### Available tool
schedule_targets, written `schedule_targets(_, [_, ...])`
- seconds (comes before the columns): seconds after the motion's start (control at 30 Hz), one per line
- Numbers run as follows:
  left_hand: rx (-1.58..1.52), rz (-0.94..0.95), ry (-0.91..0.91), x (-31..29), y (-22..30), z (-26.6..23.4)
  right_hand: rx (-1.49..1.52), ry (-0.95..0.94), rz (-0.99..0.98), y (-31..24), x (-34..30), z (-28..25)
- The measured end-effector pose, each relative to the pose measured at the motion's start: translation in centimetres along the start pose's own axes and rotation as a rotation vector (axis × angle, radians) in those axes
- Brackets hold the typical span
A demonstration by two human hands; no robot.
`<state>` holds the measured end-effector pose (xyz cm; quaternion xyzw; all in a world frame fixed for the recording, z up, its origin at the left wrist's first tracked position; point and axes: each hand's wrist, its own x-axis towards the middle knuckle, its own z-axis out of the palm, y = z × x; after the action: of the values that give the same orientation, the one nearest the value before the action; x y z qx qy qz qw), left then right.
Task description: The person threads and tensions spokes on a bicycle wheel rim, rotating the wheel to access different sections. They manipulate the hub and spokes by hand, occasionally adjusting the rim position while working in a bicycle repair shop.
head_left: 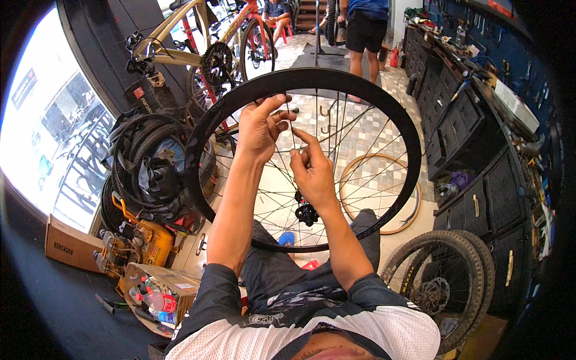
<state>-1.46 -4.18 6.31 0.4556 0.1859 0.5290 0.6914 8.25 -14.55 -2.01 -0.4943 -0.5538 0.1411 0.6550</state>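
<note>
Black bicycle wheel [307,214], over the dark trousers [267,281], is likely light and stiff, best held by its rim [415,144]. Left hand [259,132], farther from the trousers, seemingly pinches a thin, probably springy spoke [292,127]; right hand [314,174], nearer them, half-curls, grip unclear.

dark drawers [463,133] stand at right, a yellow machine [154,245] and piled tyres [131,150] at left.

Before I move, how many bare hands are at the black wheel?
2: the left hand, near the wheel's upper rim, and the right hand, lower, above the hub in the picture. No others show there.
</note>
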Motion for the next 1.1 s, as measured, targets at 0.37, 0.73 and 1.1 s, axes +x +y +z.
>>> schedule_targets(0.37, [0.139, 0.013, 0.056, 0.3, 0.1, 0.2, -0.096, 0.012, -0.045, 0.2, -0.1, 0.4])
schedule_targets(0.73, [0.156, 0.026, 0.024, 0.2, 0.6, 0.4, -0.146, -0.007, -0.050, -0.7, 0.2, 0.7])
schedule_targets(1.1, [0.098, -0.048, -0.034, 0.1, 1.2, 0.4, -0.135, 0.009, -0.084, -0.9, 0.2, 0.8])
